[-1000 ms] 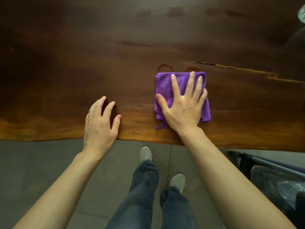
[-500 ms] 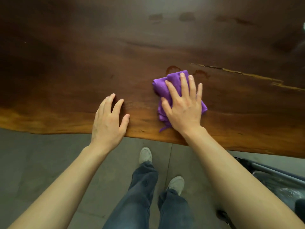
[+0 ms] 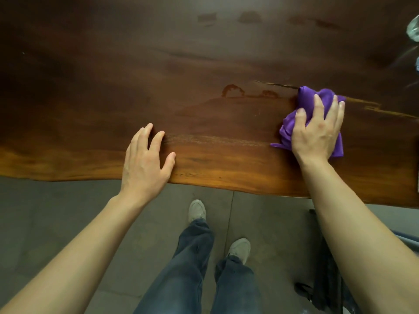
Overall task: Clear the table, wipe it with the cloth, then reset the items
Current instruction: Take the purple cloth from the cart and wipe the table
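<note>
The right hand's grip is pressing down on the purple cloth, with the fingers curling over the bunched fabric and the thumb lying along its left side; the cloth is crumpling up beyond the fingertips and a loose corner is trailing out to the left of the wrist. The cloth is sitting on the dark wooden surface, toward its right part, touching the end of a pale crack that is running through the wood. Just left of the cloth, two small dark ring-shaped marks are showing on the wood. The left hand is resting flat on the near edge of the surface, well apart from the cloth, its fingers spread and holding nothing, the thumb angling out to the right. The near edge of the surface is glowing a lighter orange-brown. Below it, the person's legs in dark jeans and pale shoes are standing on a grey tiled floor. A pale blurred object is sitting at the far right edge of the view; what it is cannot be told.
</note>
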### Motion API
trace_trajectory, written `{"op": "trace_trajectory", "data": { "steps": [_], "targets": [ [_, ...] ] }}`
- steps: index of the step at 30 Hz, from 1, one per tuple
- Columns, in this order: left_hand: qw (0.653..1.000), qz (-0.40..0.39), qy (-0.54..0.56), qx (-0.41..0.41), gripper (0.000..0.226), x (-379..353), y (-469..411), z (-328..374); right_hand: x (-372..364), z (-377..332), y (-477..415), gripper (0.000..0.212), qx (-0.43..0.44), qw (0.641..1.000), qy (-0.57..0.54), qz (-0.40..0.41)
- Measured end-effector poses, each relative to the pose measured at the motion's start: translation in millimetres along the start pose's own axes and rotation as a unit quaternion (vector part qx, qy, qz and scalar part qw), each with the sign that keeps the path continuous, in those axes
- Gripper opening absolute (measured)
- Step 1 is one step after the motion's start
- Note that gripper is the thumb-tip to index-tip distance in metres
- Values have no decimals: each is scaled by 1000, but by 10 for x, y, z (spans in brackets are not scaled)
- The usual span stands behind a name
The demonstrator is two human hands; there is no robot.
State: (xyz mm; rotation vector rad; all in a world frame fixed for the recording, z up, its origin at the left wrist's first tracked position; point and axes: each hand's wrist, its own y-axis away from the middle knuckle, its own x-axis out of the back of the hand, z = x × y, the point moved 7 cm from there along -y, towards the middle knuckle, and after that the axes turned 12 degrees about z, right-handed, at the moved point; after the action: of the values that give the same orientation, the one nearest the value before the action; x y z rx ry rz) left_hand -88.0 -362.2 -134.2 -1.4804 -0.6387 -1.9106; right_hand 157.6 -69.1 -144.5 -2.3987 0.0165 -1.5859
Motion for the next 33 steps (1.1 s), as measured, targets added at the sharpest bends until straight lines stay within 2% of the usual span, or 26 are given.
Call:
{"op": "trace_trajectory", "data": {
  "steps": [4,8,13,17,19,25,33],
  "targets": [
    [1000,-1,-2,-5,60,-3,6,-15,-204,-558,38,57,52,998,-14,-27],
    [1000,0,-2,-9,60,1,3,-35,-377,-1243,269,56,139,987,-44,-66],
    [1000,5,4,-19,59,7,8,-34,-430,-1904,939,54,293,942,-100,-131],
    [1000,4,7,-18,59,21,7,-17,-437,-1946,1087,53,359,920,-62,-144],
    [1000,-1,6,-17,59,24,6,-22,-417,-1870,973,53,349,926,-46,-133],
    [1000,-12,6,-10,62,23,14,-44,-288,-1290,467,53,203,974,-28,-92],
    [1000,-16,12,-9,63,22,21,-49,113,-91,146,51,50,998,32,-12]
  ]
}}
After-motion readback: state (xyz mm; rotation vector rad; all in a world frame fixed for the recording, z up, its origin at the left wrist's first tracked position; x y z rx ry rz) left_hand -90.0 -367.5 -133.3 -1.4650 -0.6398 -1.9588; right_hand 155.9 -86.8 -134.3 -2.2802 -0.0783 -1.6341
